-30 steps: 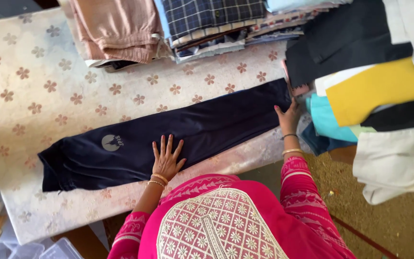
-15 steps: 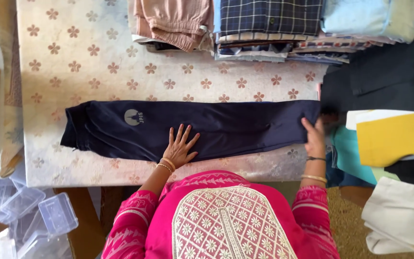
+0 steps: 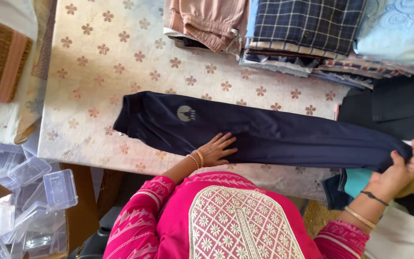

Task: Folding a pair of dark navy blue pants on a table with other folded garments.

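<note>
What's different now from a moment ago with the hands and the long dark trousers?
The right hand has gone from lying flat on the end of the navy trousers to gripping that end. The left hand has stayed flat on the middle. The trousers still lie stretched out on the flowered table cover, with the folded clothes piles behind unchanged.

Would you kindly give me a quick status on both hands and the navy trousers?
Left hand flat on navy trousers. Right hand gripping their end at table edge. Folded clothes stack behind, not touching.
</note>
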